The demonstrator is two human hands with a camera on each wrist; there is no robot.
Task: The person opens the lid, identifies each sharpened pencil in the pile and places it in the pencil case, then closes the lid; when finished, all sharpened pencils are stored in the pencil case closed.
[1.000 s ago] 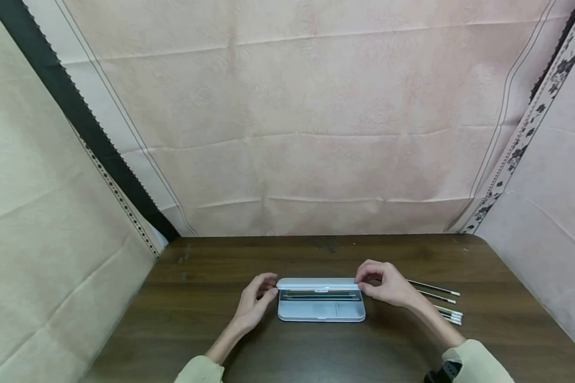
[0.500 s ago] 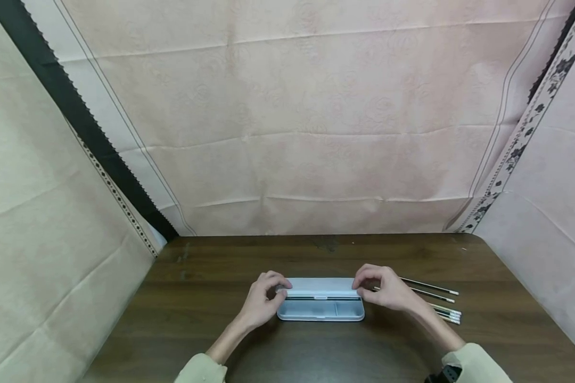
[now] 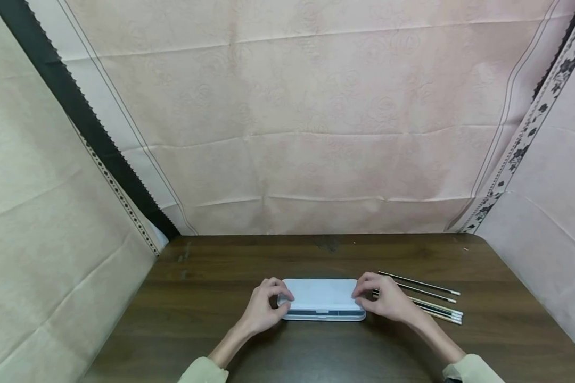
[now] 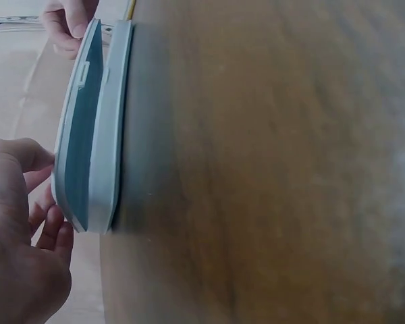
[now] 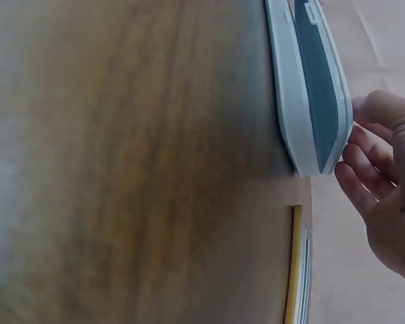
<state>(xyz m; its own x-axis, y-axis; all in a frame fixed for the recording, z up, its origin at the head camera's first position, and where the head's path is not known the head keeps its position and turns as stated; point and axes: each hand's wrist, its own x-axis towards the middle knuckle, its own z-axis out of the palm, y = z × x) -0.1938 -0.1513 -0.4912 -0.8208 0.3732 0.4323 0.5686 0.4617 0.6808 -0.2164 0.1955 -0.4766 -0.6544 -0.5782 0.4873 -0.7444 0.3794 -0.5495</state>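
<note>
A pale blue pencil case (image 3: 320,296) lies on the table, its hinged lid tilted down over the base with a narrow gap left along the front. My left hand (image 3: 267,304) pinches the lid's left corner between thumb and fingers. At the lid's right corner, my right hand (image 3: 383,297) holds it the same way. Seen from the left wrist, the lid (image 4: 71,128) stands apart from the base (image 4: 111,135) at the front edge. The right wrist view shows my fingers (image 5: 368,162) curled at the lid's end. The inside of the case is mostly hidden.
Several pencils (image 3: 433,288) with white ends lie to the right of the case, partly behind my right hand. The brown wooden table (image 3: 211,266) meets a pale cloth backdrop (image 3: 316,133) at its far edge, with cloth on both sides too.
The lid has swung forward and down, from standing wide open to nearly covering the base; the pencils inside are now out of sight. Both hands came forward and down with it.
</note>
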